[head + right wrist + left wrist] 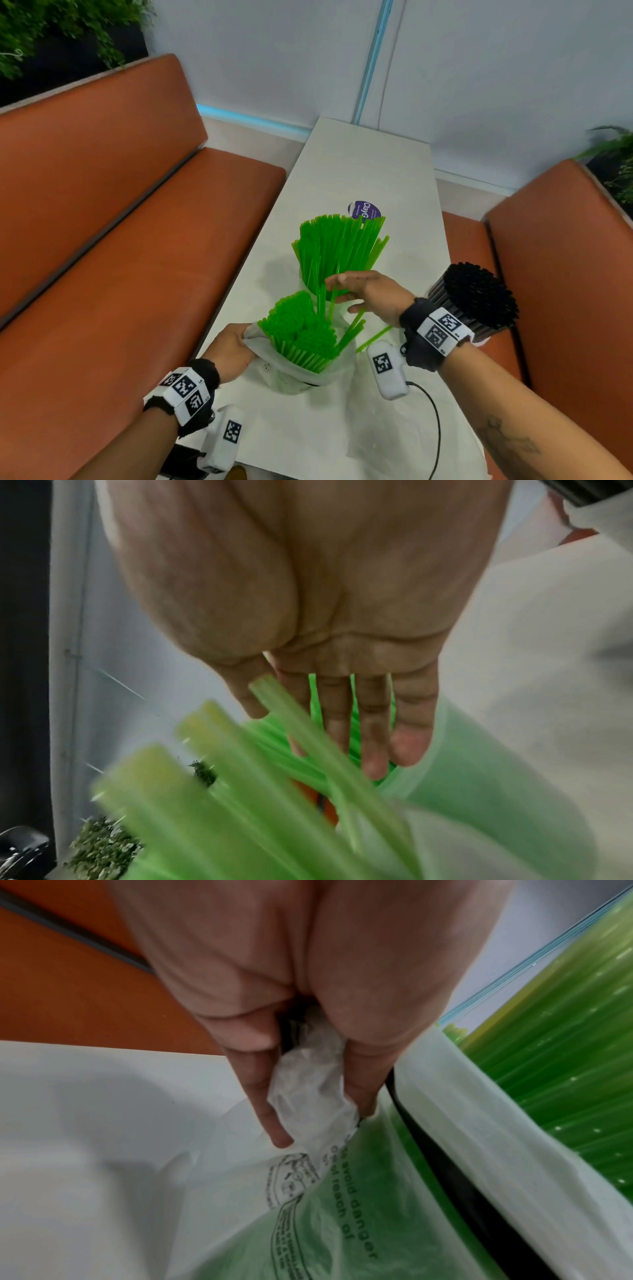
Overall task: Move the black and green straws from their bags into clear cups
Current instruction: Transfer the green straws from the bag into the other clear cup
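Note:
A frosted plastic bag of green straws stands on the white table. My left hand pinches the bag's crumpled rim between thumb and fingers. My right hand hovers over the bag mouth with straight fingers. A few loose green straws lie across those fingers, and whether they are pinched is unclear. Just beyond it, a clear cup holds a fan of green straws. Black straws stand bundled behind my right wrist.
A round purple sticker lies on the table behind the green cup. Orange benches flank the narrow table on both sides. A black cable runs over the near table end. One green straw lies beside the bag.

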